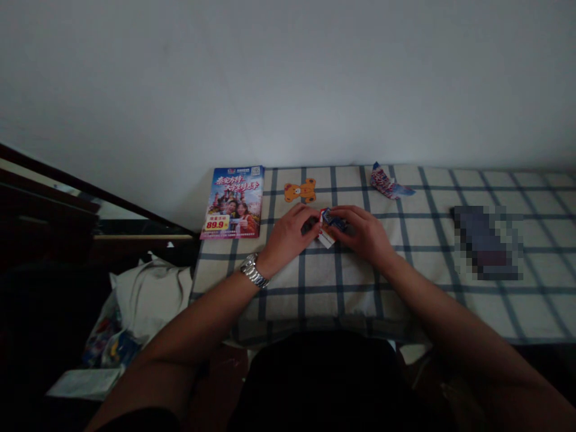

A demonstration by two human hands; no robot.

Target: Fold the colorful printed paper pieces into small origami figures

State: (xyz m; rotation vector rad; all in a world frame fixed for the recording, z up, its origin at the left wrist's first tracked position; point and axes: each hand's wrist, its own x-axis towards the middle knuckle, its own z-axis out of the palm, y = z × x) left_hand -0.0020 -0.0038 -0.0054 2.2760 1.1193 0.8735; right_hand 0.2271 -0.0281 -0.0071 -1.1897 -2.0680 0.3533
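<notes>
My left hand point(288, 235) and my right hand point(364, 234) meet over the checked cloth point(405, 282), both pinching a small folded piece of printed paper point(330, 225) in blue, red and white. The left wrist wears a metal watch point(253, 270). The fingers of both hands are curled around the paper, which rests low over the cloth. Behind the hands lies an orange bear-shaped cutout point(300, 190), and further right a folded piece of printed paper point(387, 182).
A colourful flyer with a price tag point(234, 203) lies at the cloth's left corner. A blurred dark object point(488, 241) sits to the right. A pale bag and wrappers point(144, 300) lie on the floor at the left. A white wall stands behind.
</notes>
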